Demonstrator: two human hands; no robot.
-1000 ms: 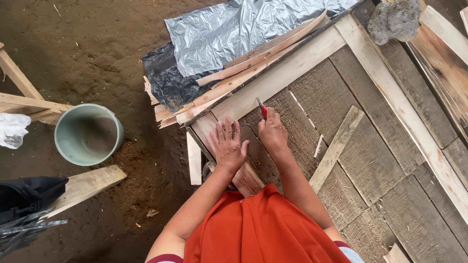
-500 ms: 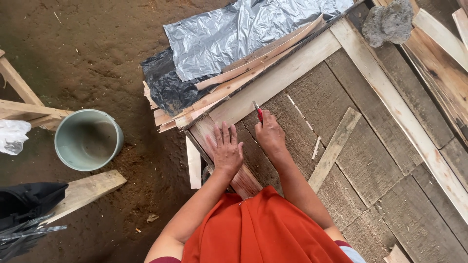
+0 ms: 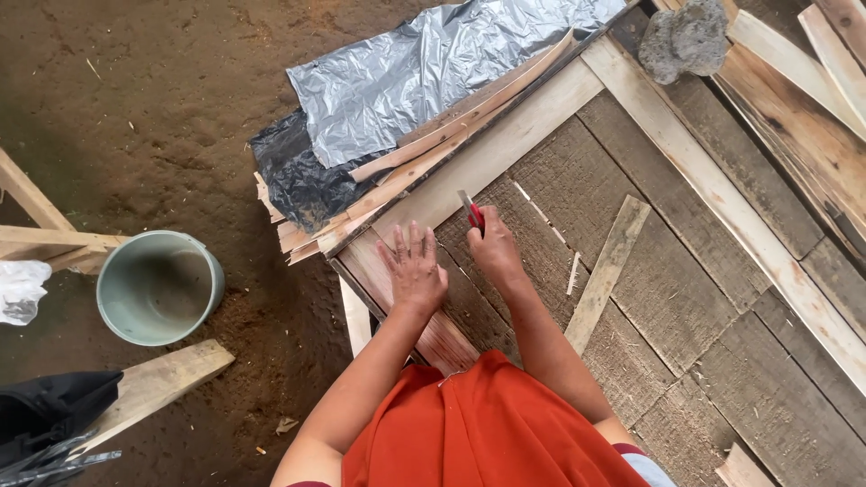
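Two hands are working at the edge of a plank table – one pressing, one cutting.

Nearest the camera, just above the orange garment at bottom centre, the left hand (image 3: pixel 415 269) is lying flat and fully open, fingers spread, pressing on a reddish plank (image 3: pixel 410 302) at the edge of the table (image 3: pixel 686 298) and gripping nothing. Just to its right, the right hand (image 3: pixel 494 252) is closing in a fist around a red utility knife (image 3: pixel 470 211), its thin blade pointing toward the pale board (image 3: pixel 492 153) above – light, stiff and sharp, likely best held by the red handle. Farther up, thin splintery wood strips (image 3: pixel 451 144) are lying beside crinkled silver plastic sheeting (image 3: pixel 424 77), soft and slippery-looking. A grey-green bucket (image 3: pixel 160 287) is sitting on the dirt floor (image 3: pixel 135 99) at left.
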